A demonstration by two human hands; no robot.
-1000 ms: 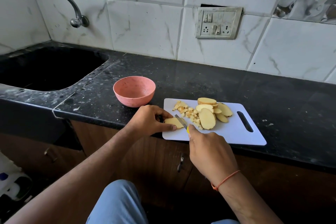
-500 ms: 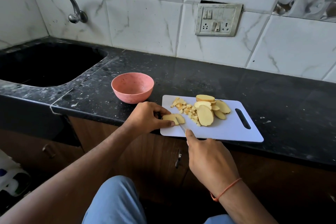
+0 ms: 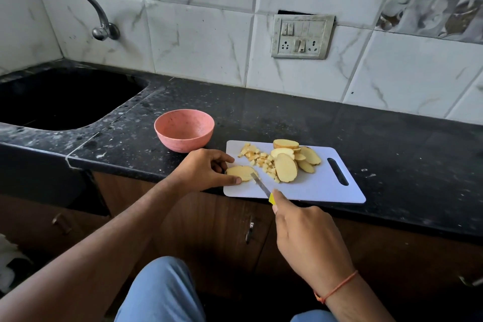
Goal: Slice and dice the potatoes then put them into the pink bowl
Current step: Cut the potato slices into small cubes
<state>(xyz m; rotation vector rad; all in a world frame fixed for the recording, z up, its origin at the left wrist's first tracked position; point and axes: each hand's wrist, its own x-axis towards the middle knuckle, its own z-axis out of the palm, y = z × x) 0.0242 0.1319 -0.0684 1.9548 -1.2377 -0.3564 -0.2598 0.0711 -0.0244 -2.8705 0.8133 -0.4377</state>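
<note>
While a potato slice (image 3: 241, 172) lies flat at the left end of the white cutting board (image 3: 313, 188), close to the board's front edge, it is pinned there by the left hand (image 3: 202, 171): the thumb is stretched along the slice's near side, with its tip touching the board, and the curled fingers are set against the slice's left and far side, so that the slice sits between thumb and fingers. A knife (image 3: 261, 185) is gripped in the right hand (image 3: 308, 240), whose fingers are wrapped round the yellow handle (only a small part of it shows past the forefinger). The blade is angled away and to the left, and its tip is laid on the right end of the pinned slice.

A heap of diced potato (image 3: 257, 158) is spread over the board's middle left, just beyond the pinned slice. Beside it, toward the board's far edge and its middle, a stack of uncut slices (image 3: 292, 162) is leaned together. The pink bowl (image 3: 184, 129) stands on the black counter (image 3: 392, 138) just beyond the board's far left corner, and nothing can be seen inside it. The board overhangs the counter's front edge slightly.
</note>
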